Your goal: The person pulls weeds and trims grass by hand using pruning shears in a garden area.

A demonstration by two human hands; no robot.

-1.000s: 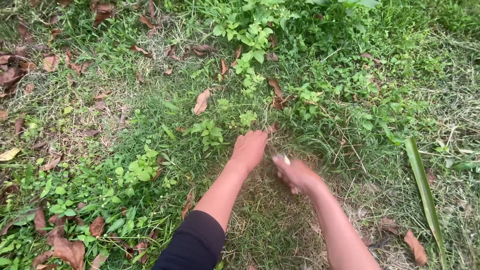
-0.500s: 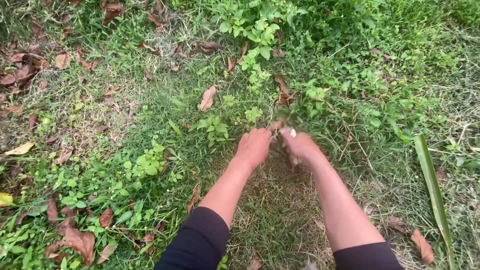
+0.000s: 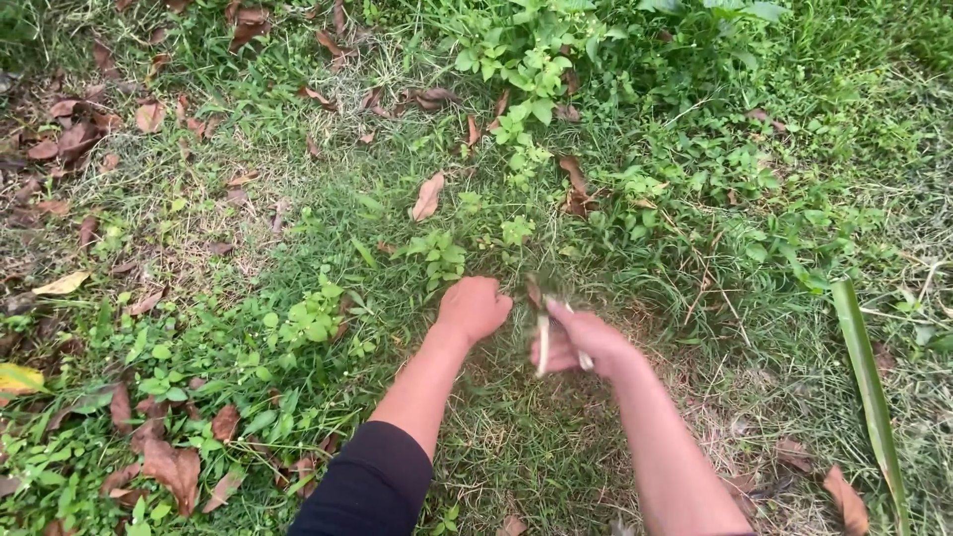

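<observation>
So, quick rundown of what I'm seeing from the head cam, looking straight down at a patch of lawn.

Left hand: my left hand (image 3: 475,308) is down low in the grass (image 3: 516,437), fingers curled in so the grip is closed into a fist. It seems bunched on a tuft of grass, but the fist hides what's inside, so I can't tell for sure.

Right hand: my right hand (image 3: 581,339) sits just beside the left one, a bit blurry. Its grip is clamped around a pale stick-like tool (image 3: 542,342).

Tool: thin, light-coloured, poking out above and below the right fist. One end points up toward the gap between the two hands, the other toward me. Too blurred to tell what kind of tool it is.

Sleeve: a dark sleeve (image 3: 372,486) covers the left upper arm, pushed up so the forearm is bare. Right forearm is bare too.

Ground under the hands: thinner, drier-looking grass here, greener and thicker off to the sides.

Weeds: small leafy weeds (image 3: 437,253) grow just past the left hand, and a bigger leafy clump (image 3: 526,50) sits further up.

Leaves: brown dead leaves (image 3: 429,196) are scattered around, most of them on the left side.

Long leaf: one long green blade (image 3: 866,377) lies well off to the right.
</observation>
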